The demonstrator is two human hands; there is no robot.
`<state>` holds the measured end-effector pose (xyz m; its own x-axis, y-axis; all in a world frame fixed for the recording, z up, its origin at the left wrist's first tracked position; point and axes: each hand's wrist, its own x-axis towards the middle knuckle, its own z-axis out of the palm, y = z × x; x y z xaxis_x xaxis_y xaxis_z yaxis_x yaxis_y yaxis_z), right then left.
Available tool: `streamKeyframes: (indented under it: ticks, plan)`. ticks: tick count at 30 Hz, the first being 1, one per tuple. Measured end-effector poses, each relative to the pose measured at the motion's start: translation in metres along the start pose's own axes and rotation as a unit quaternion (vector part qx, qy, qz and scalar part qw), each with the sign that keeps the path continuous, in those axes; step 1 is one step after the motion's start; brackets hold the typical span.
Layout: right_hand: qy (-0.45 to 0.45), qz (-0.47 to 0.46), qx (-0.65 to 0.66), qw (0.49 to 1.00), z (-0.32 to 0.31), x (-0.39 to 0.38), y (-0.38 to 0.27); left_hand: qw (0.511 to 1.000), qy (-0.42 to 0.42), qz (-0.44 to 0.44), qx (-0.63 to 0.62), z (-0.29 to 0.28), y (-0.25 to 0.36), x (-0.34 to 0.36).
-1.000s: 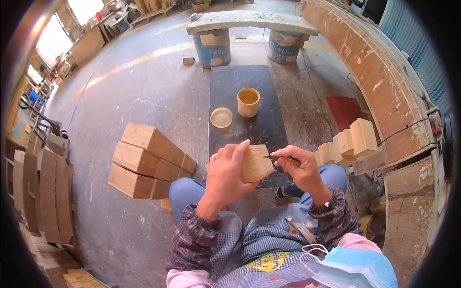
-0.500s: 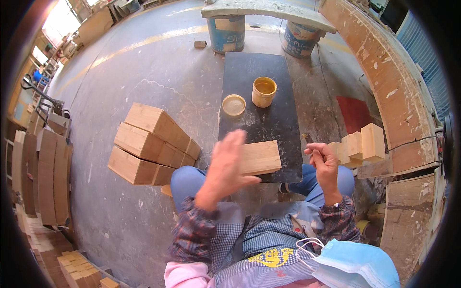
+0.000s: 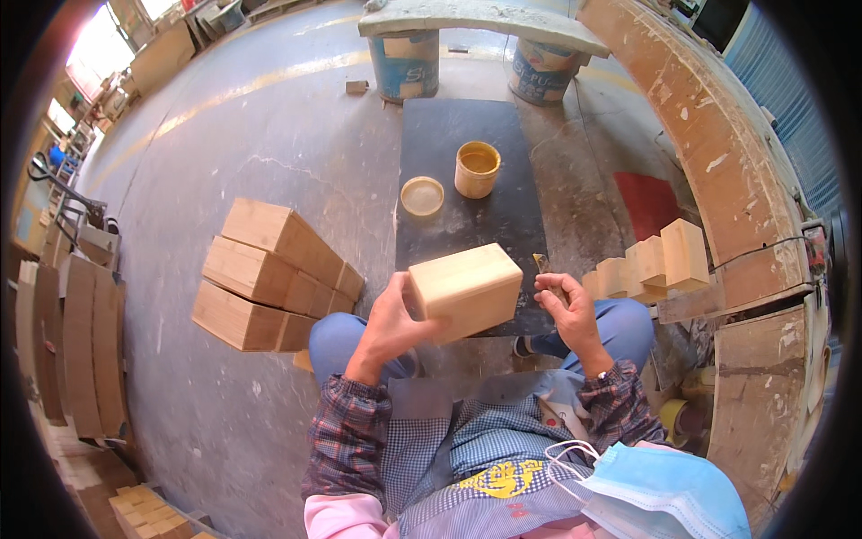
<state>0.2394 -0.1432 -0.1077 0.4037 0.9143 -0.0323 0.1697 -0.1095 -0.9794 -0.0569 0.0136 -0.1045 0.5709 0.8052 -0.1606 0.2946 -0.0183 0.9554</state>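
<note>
My left hand (image 3: 390, 325) grips a pale wooden block (image 3: 467, 286) at its left end, tilted above the near end of a black board (image 3: 467, 229). Between the fingers and thumb of my right hand (image 3: 573, 313) is a small putty knife (image 3: 541, 264), its tip smeared yellowish; the fingers cover most of it. That hand stays apart from the block, just to its right. Farther off on the board stand an open tub (image 3: 477, 180) of yellow-brown paste and its round lid (image 3: 422, 196).
Several long wooden blocks (image 3: 260, 263) lie stacked on the floor at left. At right, more blocks (image 3: 685, 254) stand in a row beside a worn wooden panel (image 3: 759, 359). Two blue buckets (image 3: 404, 67) carry a plank (image 3: 476, 20) at the back. A red piece (image 3: 646, 199) lies right.
My left hand, open above the block before, has taken hold of it and raised and tilted it. The right hand keeps the putty knife. The whole view has shifted slightly.
</note>
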Motion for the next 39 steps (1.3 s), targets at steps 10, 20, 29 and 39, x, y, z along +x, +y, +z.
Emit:
streamKeyframes:
  ticks: [10, 20, 29, 39]
  plan:
    - [-0.077, 0.087, 0.159, 0.980, -0.017, -0.028, -0.011, 0.944, -0.121, -0.192, -0.239, 0.036, -0.009, -0.034]
    - [-0.079, 0.156, 0.111, 0.978, -0.031, -0.052, -0.041, 0.934, -0.138, -0.158, -0.288, 0.054, 0.016, -0.059]
    - [-0.039, 0.143, 0.166, 0.975, -0.061, -0.058, -0.055, 0.929, -0.148, -0.115, -0.320, 0.089, 0.047, -0.049]
    - [0.013, 0.046, 0.277, 0.960, -0.157, -0.084, -0.072, 0.967, -0.164, -0.055, -0.188, 0.172, 0.123, 0.001]
